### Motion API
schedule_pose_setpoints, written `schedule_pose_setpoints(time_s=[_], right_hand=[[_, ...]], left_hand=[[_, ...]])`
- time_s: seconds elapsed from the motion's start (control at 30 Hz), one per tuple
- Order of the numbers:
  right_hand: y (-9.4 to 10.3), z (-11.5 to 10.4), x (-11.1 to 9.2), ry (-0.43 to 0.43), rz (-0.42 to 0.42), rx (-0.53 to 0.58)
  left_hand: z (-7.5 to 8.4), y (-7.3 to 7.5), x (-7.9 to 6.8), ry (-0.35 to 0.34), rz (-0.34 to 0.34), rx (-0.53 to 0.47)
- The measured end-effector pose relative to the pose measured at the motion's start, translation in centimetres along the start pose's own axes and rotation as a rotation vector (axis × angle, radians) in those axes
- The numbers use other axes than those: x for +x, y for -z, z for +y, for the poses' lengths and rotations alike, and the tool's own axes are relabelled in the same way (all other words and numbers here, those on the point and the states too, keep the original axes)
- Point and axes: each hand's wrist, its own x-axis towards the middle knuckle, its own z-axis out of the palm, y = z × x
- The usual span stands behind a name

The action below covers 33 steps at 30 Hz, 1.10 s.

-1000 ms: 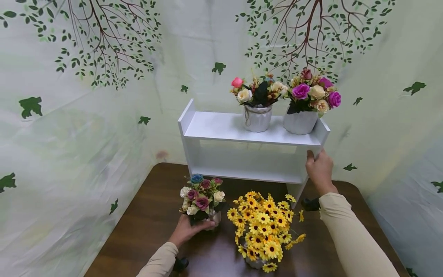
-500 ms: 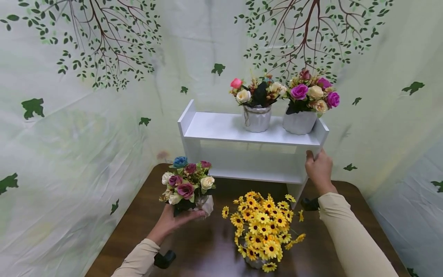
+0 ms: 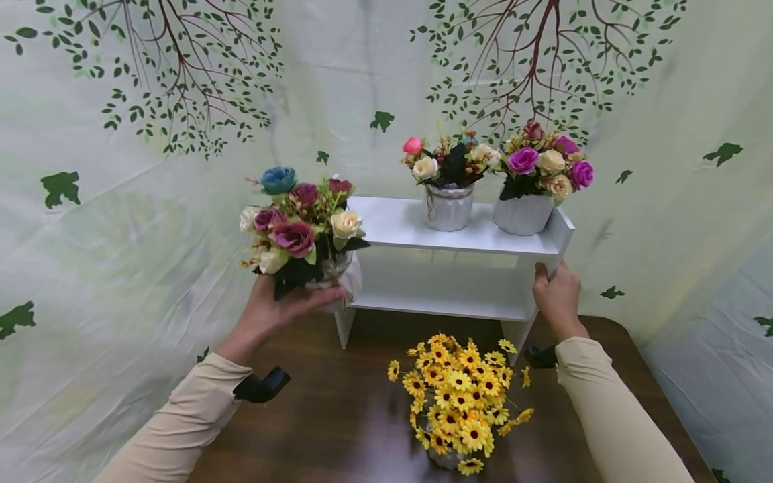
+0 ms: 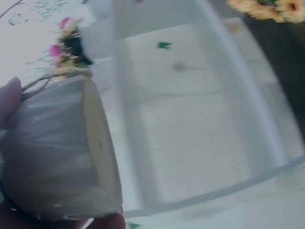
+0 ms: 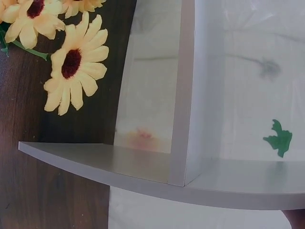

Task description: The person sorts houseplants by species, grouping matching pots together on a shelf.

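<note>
My left hand point(image 3: 266, 315) grips the white pot of a flower arrangement point(image 3: 296, 231) with mauve, cream and blue roses. It is lifted off the table, overlapping the left end of the white shelf point(image 3: 386, 221) in the head view. Seen from the left wrist, the pot point(image 4: 52, 148) is tipped on its side with its flat base facing the shelf; twine circles its rim. My right hand point(image 3: 557, 298) holds the shelf's right side panel just below the upper board. On that board stand two potted rose arrangements, one pink and cream point(image 3: 449, 208), one magenta and cream point(image 3: 524, 215).
A pot of yellow daisies point(image 3: 459, 396) stands on the dark wooden table point(image 3: 338, 416), in front of the shelf. Behind is a pale cloth backdrop point(image 3: 199, 201) printed with branches and leaves. Black straps point(image 3: 262, 386) are on both wrists.
My left hand has raised the mauve, cream and blue rose pot from the table, up and to the left, to the height of the shelf's upper board. The right hand stays on the side panel.
</note>
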Motion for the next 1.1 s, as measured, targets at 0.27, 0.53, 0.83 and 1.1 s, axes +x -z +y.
schedule_pose_setpoints(time_s=[0.27,0.53,0.83,1.1], right_hand=[[0.3,-0.1,-0.2,-0.012,0.0,0.008],[0.2,0.1,-0.2,0.01,0.012,0.011],[0.3,-0.2,-0.1,0.036,0.039,0.014],[0.3,-0.3,-0.1,-0.006,-0.008,0.004]], left_hand=[[4.0,0.1,5.5,0.046,0.217,0.536],[5.3,0.9,10.1,0.266,0.285,0.559],[5.7,0.0,15.0,0.366,0.367,0.58],[4.1,-1.0,16.4,0.367,0.331,0.702]])
